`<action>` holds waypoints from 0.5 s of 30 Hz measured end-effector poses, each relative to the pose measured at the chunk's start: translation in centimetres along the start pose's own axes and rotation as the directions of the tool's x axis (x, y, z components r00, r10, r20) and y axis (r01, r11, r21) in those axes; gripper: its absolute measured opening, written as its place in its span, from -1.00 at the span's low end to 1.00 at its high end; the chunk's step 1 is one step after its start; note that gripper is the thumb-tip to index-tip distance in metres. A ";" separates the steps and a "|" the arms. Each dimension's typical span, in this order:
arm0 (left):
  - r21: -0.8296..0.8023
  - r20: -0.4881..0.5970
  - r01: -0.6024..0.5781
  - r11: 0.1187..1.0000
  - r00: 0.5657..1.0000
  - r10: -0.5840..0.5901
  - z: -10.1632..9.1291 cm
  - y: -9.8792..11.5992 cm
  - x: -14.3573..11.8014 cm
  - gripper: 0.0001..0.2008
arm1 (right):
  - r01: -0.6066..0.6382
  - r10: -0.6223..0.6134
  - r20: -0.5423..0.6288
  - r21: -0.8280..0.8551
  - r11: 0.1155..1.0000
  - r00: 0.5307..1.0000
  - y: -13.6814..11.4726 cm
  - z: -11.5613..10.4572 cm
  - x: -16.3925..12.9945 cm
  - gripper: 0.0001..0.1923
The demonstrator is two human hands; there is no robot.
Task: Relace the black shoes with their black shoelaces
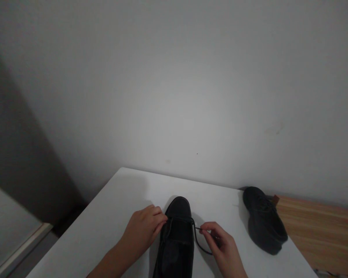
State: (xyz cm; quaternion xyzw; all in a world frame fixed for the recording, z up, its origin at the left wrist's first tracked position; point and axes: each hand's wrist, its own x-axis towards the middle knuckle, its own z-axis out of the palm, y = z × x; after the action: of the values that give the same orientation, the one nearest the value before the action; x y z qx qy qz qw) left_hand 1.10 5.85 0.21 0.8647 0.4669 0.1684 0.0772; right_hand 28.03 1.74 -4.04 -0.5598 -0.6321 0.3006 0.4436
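Pinching black lace [202,241] beside shoe [177,235], both hands [143,227].

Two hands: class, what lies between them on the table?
In the head view, a black shoe lies between left hand and right hand, each pinching its lace.

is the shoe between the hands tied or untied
Untied: the lace hangs in a loose loop off the shoe, one end pinched by the right hand; the left hand holds the other side.

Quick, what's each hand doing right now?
Left hand: pinching the lace at the black shoe.
Right hand: closed on the shoelace.
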 end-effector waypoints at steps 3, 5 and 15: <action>0.000 -0.001 -0.012 1.000 1.000 0.012 -0.1 -0.1 -0.1 -0.81 | 0.008 -0.008 0.010 -0.011 1.000 1.000 0.0 0.4 0.0 -0.67; -0.004 -0.006 -0.016 1.000 1.000 0.016 0.0 -0.2 -0.3 -0.81 | 0.005 -0.005 0.017 -0.012 1.000 1.000 0.0 0.6 -0.1 -0.67; -0.046 -0.019 -0.001 0.999 1.000 0.000 0.6 0.3 -0.3 -0.81 | 0.054 -0.048 0.071 -0.077 0.996 0.996 -0.7 1.0 -0.1 -0.74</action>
State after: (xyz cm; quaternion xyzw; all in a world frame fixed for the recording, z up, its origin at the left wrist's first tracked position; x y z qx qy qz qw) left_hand 1.38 5.51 -0.30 0.8612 0.4634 0.1873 0.0925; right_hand 26.80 1.64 -3.85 -0.5497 -0.6725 0.2831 0.4067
